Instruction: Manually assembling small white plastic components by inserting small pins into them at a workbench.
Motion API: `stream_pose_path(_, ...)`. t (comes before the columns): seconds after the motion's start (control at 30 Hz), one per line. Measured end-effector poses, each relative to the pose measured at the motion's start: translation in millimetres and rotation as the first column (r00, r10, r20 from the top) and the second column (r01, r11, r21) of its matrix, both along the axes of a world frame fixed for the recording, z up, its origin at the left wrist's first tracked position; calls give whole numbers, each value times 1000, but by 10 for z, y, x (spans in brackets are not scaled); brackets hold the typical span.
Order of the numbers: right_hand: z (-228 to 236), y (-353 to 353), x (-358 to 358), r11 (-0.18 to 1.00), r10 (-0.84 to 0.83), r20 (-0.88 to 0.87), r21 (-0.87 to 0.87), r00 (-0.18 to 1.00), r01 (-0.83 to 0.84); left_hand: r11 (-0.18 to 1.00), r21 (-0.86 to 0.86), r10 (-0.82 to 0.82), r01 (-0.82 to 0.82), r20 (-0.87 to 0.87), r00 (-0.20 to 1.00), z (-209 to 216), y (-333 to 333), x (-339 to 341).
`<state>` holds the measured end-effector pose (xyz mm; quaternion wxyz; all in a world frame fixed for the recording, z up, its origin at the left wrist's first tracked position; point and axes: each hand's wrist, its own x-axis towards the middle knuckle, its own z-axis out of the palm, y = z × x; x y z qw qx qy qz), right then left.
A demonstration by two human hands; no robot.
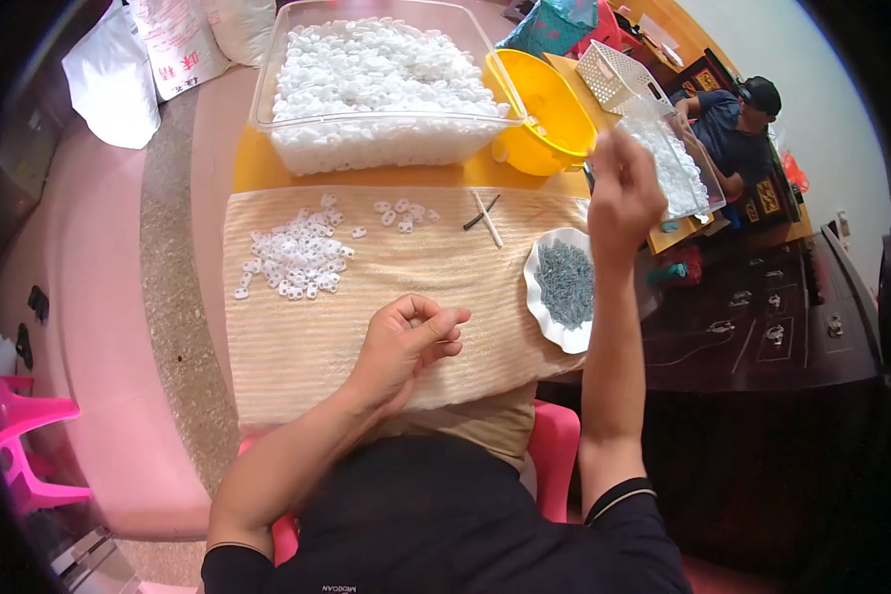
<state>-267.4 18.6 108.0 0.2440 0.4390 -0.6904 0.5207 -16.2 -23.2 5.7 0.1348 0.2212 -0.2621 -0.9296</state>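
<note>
My left hand hovers over the near part of a striped cloth, its thumb pressed toward curled fingers; whatever may be between them is hidden. Raised at the right, my right hand is beside a yellow basin, slightly blurred, with its fingers drawn together. I cannot make out anything in it. Below that hand, partly covered by my forearm, a white wavy-rimmed dish holds many small grey-blue screws or pins. A pile of small white plastic pieces with holes lies on the cloth's left side.
A large clear tub full of white pieces stands behind the cloth. Several loose pieces and two crossed thin sticks lie nearby. Another person works at the far right by a clear box. Pink stools are at left.
</note>
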Motion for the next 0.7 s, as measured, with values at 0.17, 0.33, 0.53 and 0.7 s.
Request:
stream_pose_path(0.17, -127, -166, -362, 978, 16, 9, 206, 1000, -18, 998, -67, 11, -7, 69, 998, 62, -6, -29)
stream_pose_path(0.33, -683, -284, 392, 784, 472, 356, 251, 807, -568, 987, -150, 68, -58, 64, 996, -14, 60, 2)
stream_pose_path(0.53, -938, -449, 681, 632, 363, 157, 683, 918, -366, 969, -226, 117, -103, 53, 992, 7, 80, 1)
stream_pose_path(0.7, -990, -535, 741, 621, 355, 83, 723, 931, -302, 969, -201, 157, -145, 46, 986, 1, 87, -7)
